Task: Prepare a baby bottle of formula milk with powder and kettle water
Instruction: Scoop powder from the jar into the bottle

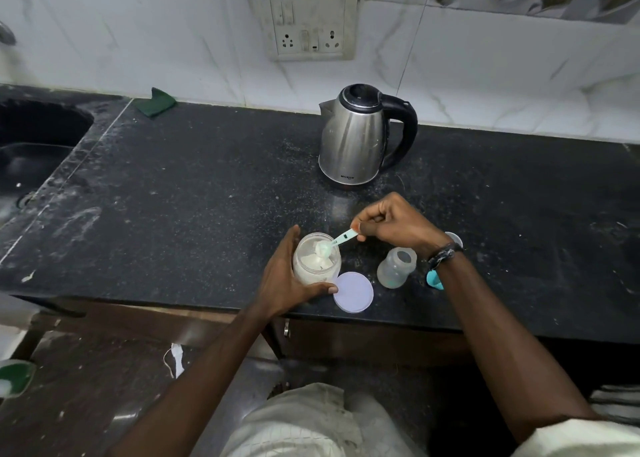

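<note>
My left hand grips the open clear jar of white powder near the counter's front edge. My right hand pinches the handle of a pale green measuring scoop, whose bowl sits inside the jar's mouth with powder in it. The jar's round lilac lid lies flat just right of the jar. An open, empty baby bottle stands upright to the right of the lid, below my right wrist. A steel electric kettle with a black handle stands farther back.
The black granite counter is dusty. A sink lies at the far left, a green cloth by the wall. A turquoise bottle part and a clear cap peek from behind my right wrist. A wall socket is above.
</note>
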The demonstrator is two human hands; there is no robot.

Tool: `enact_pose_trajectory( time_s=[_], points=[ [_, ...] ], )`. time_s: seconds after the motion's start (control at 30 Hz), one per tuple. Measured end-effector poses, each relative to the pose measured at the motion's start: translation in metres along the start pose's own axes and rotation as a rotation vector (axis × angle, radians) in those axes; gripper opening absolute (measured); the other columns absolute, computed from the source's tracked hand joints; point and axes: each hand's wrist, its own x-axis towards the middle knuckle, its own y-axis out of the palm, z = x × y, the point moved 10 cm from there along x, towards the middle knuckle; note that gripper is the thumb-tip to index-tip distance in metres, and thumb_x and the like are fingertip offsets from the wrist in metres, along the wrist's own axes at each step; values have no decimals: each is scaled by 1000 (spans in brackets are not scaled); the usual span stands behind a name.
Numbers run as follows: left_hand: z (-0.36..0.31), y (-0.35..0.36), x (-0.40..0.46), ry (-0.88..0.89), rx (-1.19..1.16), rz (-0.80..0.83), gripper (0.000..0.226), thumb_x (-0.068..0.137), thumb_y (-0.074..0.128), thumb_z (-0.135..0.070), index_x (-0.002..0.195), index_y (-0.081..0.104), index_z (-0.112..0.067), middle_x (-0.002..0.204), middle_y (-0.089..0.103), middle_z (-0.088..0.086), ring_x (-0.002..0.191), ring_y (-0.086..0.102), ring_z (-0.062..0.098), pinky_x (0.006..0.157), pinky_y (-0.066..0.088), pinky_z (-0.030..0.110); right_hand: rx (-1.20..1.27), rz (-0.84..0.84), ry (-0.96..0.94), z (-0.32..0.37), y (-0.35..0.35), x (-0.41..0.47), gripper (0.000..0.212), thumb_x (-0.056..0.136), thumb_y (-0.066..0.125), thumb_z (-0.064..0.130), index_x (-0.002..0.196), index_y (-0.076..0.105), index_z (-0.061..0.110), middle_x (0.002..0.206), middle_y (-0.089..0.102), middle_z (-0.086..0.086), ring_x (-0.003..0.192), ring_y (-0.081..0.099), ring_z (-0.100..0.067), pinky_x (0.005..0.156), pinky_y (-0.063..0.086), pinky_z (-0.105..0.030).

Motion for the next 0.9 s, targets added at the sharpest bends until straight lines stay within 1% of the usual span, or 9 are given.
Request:
enact_pose_trajectory(
  time_s=[0.13, 0.2, 0.27, 0.37, 0.53, 0.63, 0.73, 0.8, 0.9],
  points=[
    [-20, -5, 3, 69, 45, -30, 155, 37, 83, -77, 158, 2, -23, 167, 6, -5, 153, 8, 11, 124, 19, 40, 50, -65, 37, -10, -27, -13, 11, 90, 66, 3, 90, 78, 2, 69, 72, -5, 45, 44, 1, 46, 33, -11],
    [-47, -7, 4, 189, 100, -58, 156, 42, 78, -80, 159, -3, -16, 167, -4, -3, 154, -8, 15, 126, 9, 46, 76, -124, 60, -17, -46, -21, 12, 90, 65, 2, 90, 77, 3, 68, 71, -4, 48, 47, -1, 47, 36, -13],
    [-80, -8, 4, 349, 147, -109, 151, 49, 78, -77, 158, -1, -7, 168, -4, 5, 154, -13, 22, 125, 6, 55, 109, -203, 93, -27, -66, -30, 14, 90, 64, 1, 88, 77, 5, 64, 69, -1, 49, 48, -4, 48, 37, -15],
    [-117, 0, 3, 506, 127, -151, 143, 57, 80, -72, 157, 6, -1, 167, 3, 11, 155, -7, 29, 124, 10, 56, 124, -296, 138, -42, -92, -45, 15, 91, 64, 3, 87, 77, 6, 64, 69, -2, 58, 51, -11, 53, 40, -20],
    [-134, 49, 3, 499, 3, -32, 126, 67, 83, -60, 158, 10, -12, 167, 14, 3, 155, 8, 20, 125, 17, 35, 91, -357, 174, -60, -114, -70, 18, 90, 64, 5, 79, 77, 12, 65, 69, -1, 58, 56, -7, 53, 43, -17],
    [-126, 79, 6, 395, -58, 47, 116, 72, 81, -55, 158, 13, -16, 165, 20, -6, 151, 17, 3, 120, 17, 16, 71, -385, 199, -69, -119, -80, 14, 89, 65, 6, 83, 78, 5, 64, 66, -4, 59, 50, -14, 55, 39, -25],
    [-111, 104, 15, 266, -110, 107, 115, 71, 84, -42, 158, 13, -18, 158, 29, -18, 140, 22, -17, 106, 15, -3, 33, -394, 229, -77, -119, -87, 14, 90, 66, 5, 83, 77, 2, 48, 59, 10, 44, 43, -1, 43, 34, -14],
    [-103, 118, 21, 211, -103, 142, 120, 70, 88, -33, 158, 7, -21, 156, 38, -9, 137, 32, -7, 103, 20, -3, 22, -385, 236, -79, -116, -88, 15, 90, 65, 4, 79, 76, 3, 41, 55, 13, 37, 41, 2, 40, 31, -9],
    [-95, 133, 27, 167, -71, 195, 126, 68, 90, -30, 158, 3, -20, 153, 45, -1, 137, 44, 12, 110, 36, 22, 24, -381, 232, -81, -112, -86, 17, 90, 65, 4, 76, 75, 3, 40, 53, 13, 38, 41, 1, 42, 32, -10]
  ],
)
